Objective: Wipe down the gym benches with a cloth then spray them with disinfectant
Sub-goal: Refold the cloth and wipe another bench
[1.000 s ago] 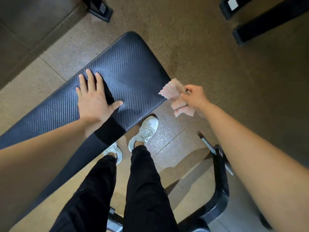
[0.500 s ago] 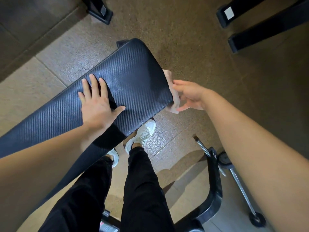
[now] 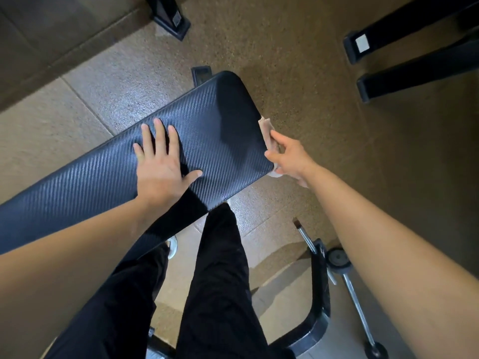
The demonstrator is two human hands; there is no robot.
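A black padded gym bench [image 3: 220, 125] with a woven texture runs from the lower left up to the centre. My left hand [image 3: 160, 167] lies flat on its top, fingers spread. My right hand [image 3: 290, 158] presses a pale pink cloth [image 3: 267, 128] against the bench's right end edge; most of the cloth is hidden between hand and pad. No spray bottle is in view.
My legs in black trousers [image 3: 215, 281] stand under the bench end. A black curved frame with a steel bar and small wheels [image 3: 337, 257] sits at lower right. Black machine feet [image 3: 360, 47] stand at upper right, another foot [image 3: 173, 19] at the top. Floor is speckled rubber and tile.
My right hand brought the cloth from the air beside the bench onto the bench's end edge and slid it along. The left hand stayed flat on the pad.
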